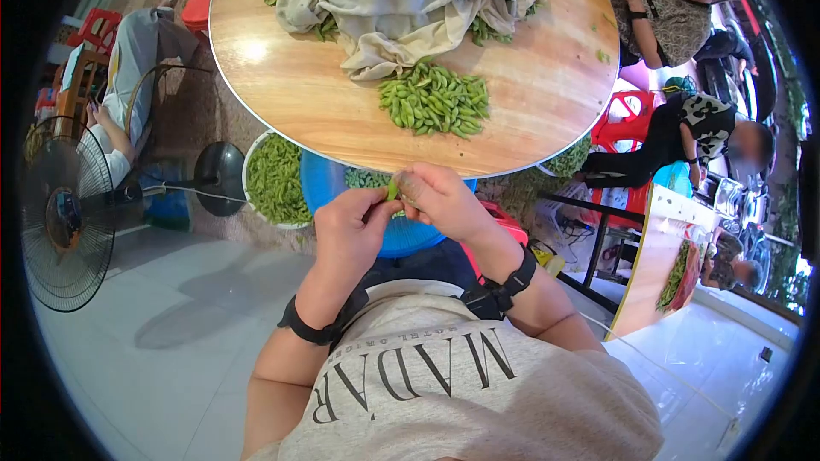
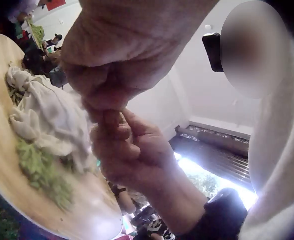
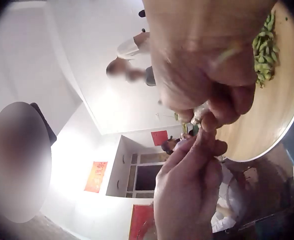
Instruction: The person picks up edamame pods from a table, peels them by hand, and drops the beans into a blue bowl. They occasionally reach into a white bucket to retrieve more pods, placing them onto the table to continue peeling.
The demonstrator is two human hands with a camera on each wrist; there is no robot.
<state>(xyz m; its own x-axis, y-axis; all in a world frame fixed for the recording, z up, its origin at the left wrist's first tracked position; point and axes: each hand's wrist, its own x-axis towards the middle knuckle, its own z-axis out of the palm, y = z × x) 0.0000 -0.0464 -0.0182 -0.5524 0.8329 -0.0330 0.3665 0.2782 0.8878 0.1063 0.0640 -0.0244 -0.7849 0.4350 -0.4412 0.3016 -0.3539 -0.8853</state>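
Note:
Just beyond the table's near edge, both hands meet over a blue basin (image 1: pixel 316 179). My left hand (image 1: pixel 348 220) pinches a green bean pod (image 1: pixel 393 189) with thumb and fingers. Curled fingers of my right hand (image 1: pixel 444 201) grip the pod's other side, and much of it is hidden by the fingertips. In the right wrist view, the left hand (image 3: pixel 187 185) and right hand (image 3: pixel 207 70) touch at the fingertips. Small green pieces (image 1: pixel 363 177) lie in the basin. A pile of bean pods (image 1: pixel 434 99) sits on the round wooden table (image 1: pixel 282 102).
A pale cloth (image 1: pixel 410 8) covers more pods on the table. Left of the basin stands a tub of pods (image 1: pixel 275 183). A standing fan (image 1: pixel 68 213) is at the left; a red stool (image 1: pixel 628 115) and seated people are at the right.

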